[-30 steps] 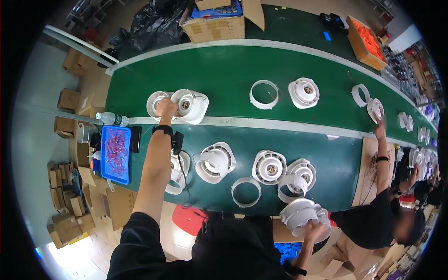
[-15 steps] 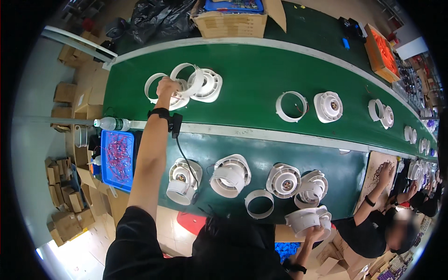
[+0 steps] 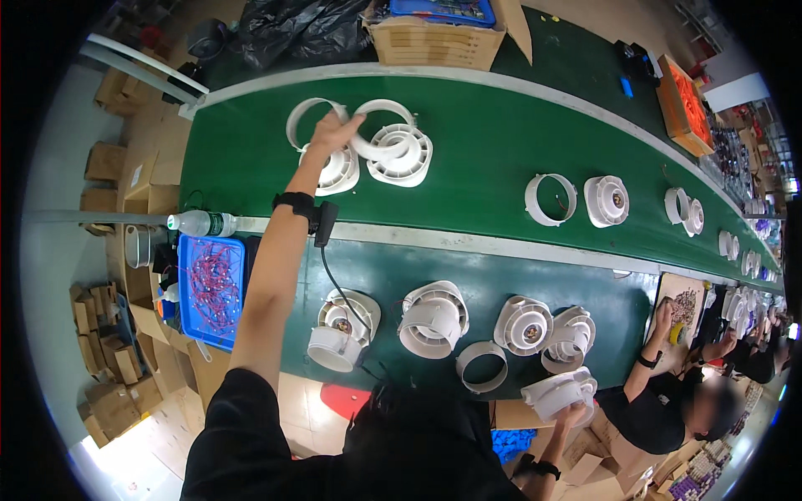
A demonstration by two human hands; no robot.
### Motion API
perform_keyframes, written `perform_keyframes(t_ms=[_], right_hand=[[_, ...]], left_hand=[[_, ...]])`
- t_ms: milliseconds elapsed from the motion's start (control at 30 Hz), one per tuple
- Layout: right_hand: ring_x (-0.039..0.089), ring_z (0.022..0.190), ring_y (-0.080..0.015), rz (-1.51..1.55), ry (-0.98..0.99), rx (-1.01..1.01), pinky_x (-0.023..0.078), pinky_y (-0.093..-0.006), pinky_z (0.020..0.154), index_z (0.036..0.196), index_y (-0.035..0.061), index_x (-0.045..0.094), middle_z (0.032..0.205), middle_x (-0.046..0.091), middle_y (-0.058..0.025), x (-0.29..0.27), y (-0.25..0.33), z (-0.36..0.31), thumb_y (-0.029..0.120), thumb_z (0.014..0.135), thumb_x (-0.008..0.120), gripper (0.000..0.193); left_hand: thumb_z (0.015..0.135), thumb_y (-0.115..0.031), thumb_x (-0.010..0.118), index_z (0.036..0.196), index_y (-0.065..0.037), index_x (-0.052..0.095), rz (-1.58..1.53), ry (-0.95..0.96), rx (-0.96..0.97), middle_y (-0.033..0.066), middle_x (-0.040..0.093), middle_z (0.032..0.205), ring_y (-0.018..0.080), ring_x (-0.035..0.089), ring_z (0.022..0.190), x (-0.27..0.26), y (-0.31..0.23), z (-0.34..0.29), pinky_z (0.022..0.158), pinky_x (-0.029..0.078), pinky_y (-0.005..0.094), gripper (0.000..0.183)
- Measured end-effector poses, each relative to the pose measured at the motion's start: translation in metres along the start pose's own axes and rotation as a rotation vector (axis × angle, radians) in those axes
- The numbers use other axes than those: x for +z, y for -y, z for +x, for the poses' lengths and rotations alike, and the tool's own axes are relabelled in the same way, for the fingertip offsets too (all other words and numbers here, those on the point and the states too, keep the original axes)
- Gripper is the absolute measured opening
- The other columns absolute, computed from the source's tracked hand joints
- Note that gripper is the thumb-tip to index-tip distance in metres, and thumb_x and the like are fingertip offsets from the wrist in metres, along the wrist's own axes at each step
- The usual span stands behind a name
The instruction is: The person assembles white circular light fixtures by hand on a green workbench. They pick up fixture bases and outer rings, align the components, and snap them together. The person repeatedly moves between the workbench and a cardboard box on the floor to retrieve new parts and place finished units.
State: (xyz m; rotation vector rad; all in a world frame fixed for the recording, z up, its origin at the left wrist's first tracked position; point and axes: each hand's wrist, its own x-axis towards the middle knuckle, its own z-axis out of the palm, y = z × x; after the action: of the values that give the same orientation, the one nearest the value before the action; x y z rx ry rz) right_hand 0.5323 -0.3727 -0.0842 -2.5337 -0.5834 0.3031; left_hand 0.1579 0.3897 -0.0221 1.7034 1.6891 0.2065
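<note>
Far belt (image 3: 501, 117): left hand (image 3: 332, 134) up top-left, gripping a ring (image 3: 380, 125) that sits over a housing (image 3: 401, 156); 2nd ring (image 3: 307, 117) just left of the hand, another housing (image 3: 338, 169) under it. Further right on the same belt: loose ring (image 3: 550, 199), then a housing (image 3: 606, 200) beside it. Near belt (image 3: 484, 275), L to R: four fan units in a row, starting w/ unit (image 3: 341, 328), a ring (image 3: 482, 366) lying in front of the middle ones. Right hand (image 3: 575, 411) at bottom edge, holding a unit (image 3: 558, 391) off the belt. Parts tray (image 3: 210, 288) left of the near belt, bottle (image 3: 200, 223) behind it. Co-worker (image 3: 668, 409) seated far right.
</note>
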Motion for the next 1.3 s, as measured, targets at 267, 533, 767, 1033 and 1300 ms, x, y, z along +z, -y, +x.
perform_keyframes(t_ms=[267, 533, 767, 1033, 1300], right_hand=[[0.069, 0.084, -0.0276, 0.016, -0.014, 0.011, 0.054, -0.0396, 0.073, 0.102, -0.0067, 0.067, 0.09, 0.07, -0.0185, 0.002, -0.001, -0.003, 0.019, 0.075, 0.064, 0.037], [0.069, 0.085, -0.0266, 0.039, -0.011, 0.011, 0.054, -0.0392, 0.073, 0.103, -0.006, 0.067, 0.09, 0.07, -0.0172, 0.005, 0.009, -0.005, 0.02, 0.076, 0.064, 0.037], [0.068, 0.086, -0.0258, 0.077, 0.023, 0.009, 0.055, -0.0388, 0.074, 0.104, -0.0053, 0.067, 0.091, 0.07, -0.016, 0.009, 0.009, -0.006, 0.021, 0.077, 0.065, 0.038], [0.067, 0.091, -0.0222, 0.258, 0.083, 0.063, 0.057, -0.0387, 0.078, 0.11, 0.0, 0.066, 0.097, 0.069, -0.0121, 0.006, -0.036, -0.009, 0.026, 0.08, 0.067, 0.04], [0.067, 0.091, -0.0248, 0.374, 0.129, 0.17, 0.058, -0.041, 0.078, 0.118, 0.0, 0.061, 0.107, 0.066, -0.0132, 0.02, -0.056, -0.003, 0.024, 0.089, 0.059, 0.038]], left_hand=[[0.076, -0.061, 0.064, 0.119, 0.004, 0.054, 0.196, 0.361, 0.246, 0.0233, 0.061, 0.115, 0.0318, 0.062, 0.104, 0.009, 0.044, -0.009, 0.09, 0.047, 0.04, 0.079], [0.075, -0.021, 0.069, 0.106, -0.003, 0.061, 0.88, -0.009, 0.292, 0.0172, 0.066, 0.105, 0.0347, 0.066, 0.098, -0.015, 0.14, 0.006, 0.08, 0.054, 0.0472, 0.037], [0.082, -0.025, 0.067, 0.103, -0.001, 0.061, 0.512, -0.484, 0.218, 0.0212, 0.068, 0.094, 0.0361, 0.068, 0.088, -0.092, 0.148, -0.007, 0.075, 0.053, 0.0449, 0.033], [0.092, -0.024, 0.057, 0.111, 0.008, 0.057, -0.223, -0.402, 0.412, 0.0165, 0.068, 0.09, 0.0252, 0.065, 0.082, -0.193, 0.116, -0.055, 0.077, 0.049, 0.0354, 0.037], [0.085, -0.024, 0.057, 0.118, -0.006, 0.055, 0.611, -0.425, -0.292, 0.0228, 0.061, 0.118, 0.0392, 0.059, 0.108, -0.201, 0.264, 0.01, 0.092, 0.048, 0.0487, 0.038]])
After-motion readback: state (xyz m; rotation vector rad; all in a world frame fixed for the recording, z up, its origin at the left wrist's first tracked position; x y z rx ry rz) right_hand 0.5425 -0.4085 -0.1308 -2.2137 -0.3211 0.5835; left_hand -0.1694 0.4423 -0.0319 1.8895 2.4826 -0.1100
